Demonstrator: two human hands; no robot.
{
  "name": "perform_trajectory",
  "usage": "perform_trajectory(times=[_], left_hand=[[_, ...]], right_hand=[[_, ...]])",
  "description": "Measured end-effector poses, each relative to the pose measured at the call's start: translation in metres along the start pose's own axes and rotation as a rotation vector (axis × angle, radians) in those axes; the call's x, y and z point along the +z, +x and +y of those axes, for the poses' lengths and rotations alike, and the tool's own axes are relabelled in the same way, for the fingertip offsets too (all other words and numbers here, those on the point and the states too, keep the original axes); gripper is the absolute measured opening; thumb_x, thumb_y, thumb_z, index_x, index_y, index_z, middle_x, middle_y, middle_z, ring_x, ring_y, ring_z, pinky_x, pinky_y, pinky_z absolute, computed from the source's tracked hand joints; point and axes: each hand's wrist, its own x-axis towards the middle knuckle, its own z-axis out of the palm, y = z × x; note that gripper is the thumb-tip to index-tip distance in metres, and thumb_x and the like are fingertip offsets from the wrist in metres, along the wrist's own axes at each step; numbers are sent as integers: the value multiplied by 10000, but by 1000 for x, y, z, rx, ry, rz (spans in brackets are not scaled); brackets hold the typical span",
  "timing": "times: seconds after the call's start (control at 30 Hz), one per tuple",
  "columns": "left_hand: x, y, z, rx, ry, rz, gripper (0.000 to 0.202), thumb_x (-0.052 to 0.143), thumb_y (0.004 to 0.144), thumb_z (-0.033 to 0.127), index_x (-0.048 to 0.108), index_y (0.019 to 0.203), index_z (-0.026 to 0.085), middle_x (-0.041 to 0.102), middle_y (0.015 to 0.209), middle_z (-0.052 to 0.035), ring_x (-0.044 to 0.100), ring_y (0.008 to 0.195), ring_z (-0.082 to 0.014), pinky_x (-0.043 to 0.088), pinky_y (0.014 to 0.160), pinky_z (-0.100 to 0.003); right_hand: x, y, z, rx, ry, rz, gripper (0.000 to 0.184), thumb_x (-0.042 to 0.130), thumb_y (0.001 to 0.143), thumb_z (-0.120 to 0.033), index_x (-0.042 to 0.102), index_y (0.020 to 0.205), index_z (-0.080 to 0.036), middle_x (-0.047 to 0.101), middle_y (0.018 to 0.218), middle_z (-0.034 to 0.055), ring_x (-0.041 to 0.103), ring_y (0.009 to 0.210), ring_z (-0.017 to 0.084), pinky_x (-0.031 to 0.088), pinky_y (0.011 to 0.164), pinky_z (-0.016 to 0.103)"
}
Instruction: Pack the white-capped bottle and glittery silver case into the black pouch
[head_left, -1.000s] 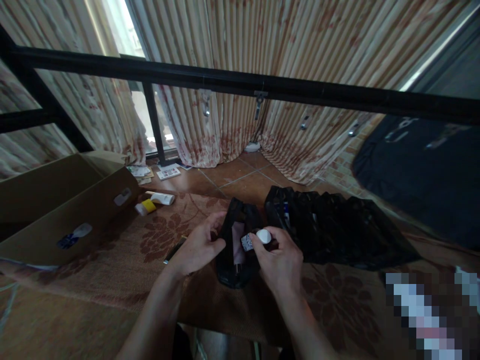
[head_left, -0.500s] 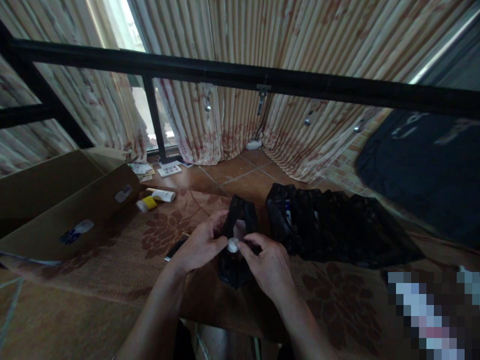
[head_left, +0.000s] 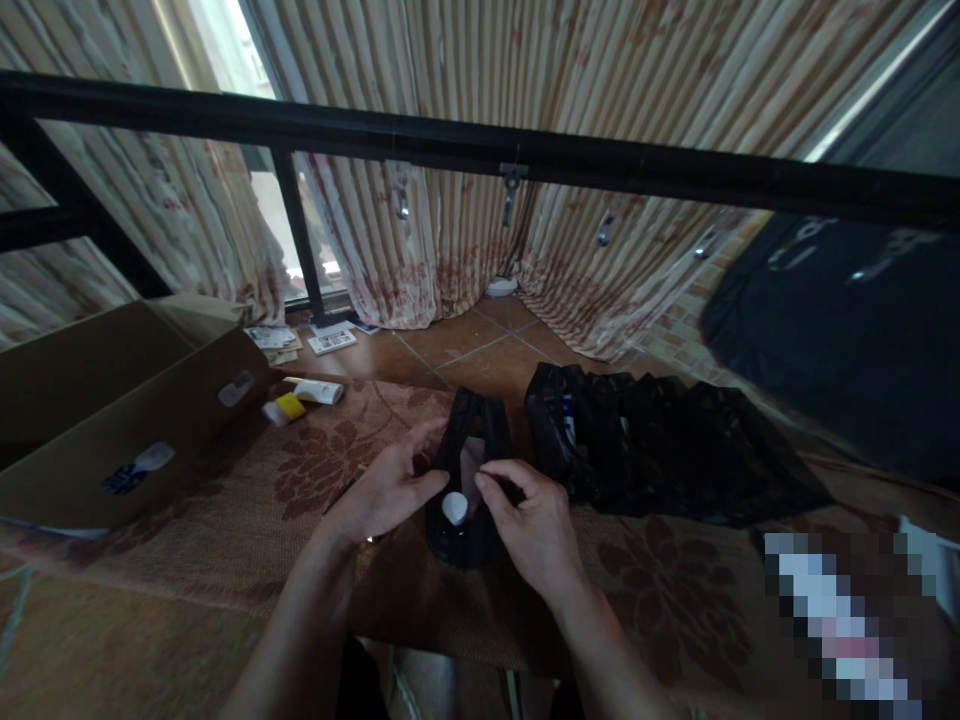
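Observation:
A small black bag (head_left: 474, 548) with strap-like edges stands upright on the patterned cloth in front of me. Inside its opening sits something with a round white top (head_left: 454, 508), and a pale piece (head_left: 471, 462) shows behind it. My left hand (head_left: 390, 490) is closed on the bag's left side, thumb at the rim and the other fingers partly hidden behind. On the opposite side, my right hand (head_left: 534, 515) pinches the right edge between thumb and forefinger. A flat dark item (head_left: 349, 488) lies mostly covered by my left hand.
An open cardboard box (head_left: 172, 420) stands at left. Near it lie a white tube (head_left: 319, 391) and a yellow-and-white container (head_left: 285, 408). Several black bags (head_left: 660, 440) stand in a row at right. A dark rail (head_left: 450, 140) crosses before the curtains (head_left: 472, 250).
My fingers have come off the round white top, which now sits lower in the bag. Both hands have shifted to the bag's edges. The view has turned slightly.

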Motion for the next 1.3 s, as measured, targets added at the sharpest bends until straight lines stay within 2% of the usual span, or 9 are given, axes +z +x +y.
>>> perform_trajectory(times=[0.17,0.33,0.6,0.73,1.0,1.3], left_hand=[[0,-1,2,-32,-22,18,614,636,785,210,464,1372,162,645,794,7,609,745,-162,466,661,-257],[0,-1,5,-103,-142,6,611,670,792,274,481,1360,152,612,695,35,537,608,-113,395,565,-217],[-7,0,2,-249,-299,7,713,791,688,366,529,1310,135,674,806,-18,558,616,-116,405,522,-211],[-9,-1,0,-249,-299,0,662,807,682,380,577,1257,145,668,826,-14,529,593,-96,396,506,-204],[-7,-2,-1,-269,-309,18,623,803,698,399,596,1227,145,599,679,39,476,524,-73,384,513,-207],[-5,-2,-2,-219,-276,14,611,769,731,438,602,1222,115,631,767,-2,516,602,-91,407,561,-224]], right_hand=[[0,-1,-2,-89,53,173,106,615,891,-225,711,934,-216,677,890,20,622,745,139,472,654,258],[1,0,3,-73,75,281,110,634,876,-236,711,952,-217,660,1031,52,622,801,146,489,671,276],[5,1,10,-60,56,258,112,630,854,-201,710,930,-221,647,1033,55,629,877,168,499,727,300],[7,0,8,-56,52,253,115,619,857,-194,711,921,-215,644,1034,58,631,888,171,503,738,303],[8,-1,8,-57,29,260,115,614,870,-222,715,924,-213,644,1050,71,637,905,183,509,746,315],[9,-1,8,-47,24,265,114,621,876,-256,720,909,-211,646,1071,78,646,920,193,514,756,324]])
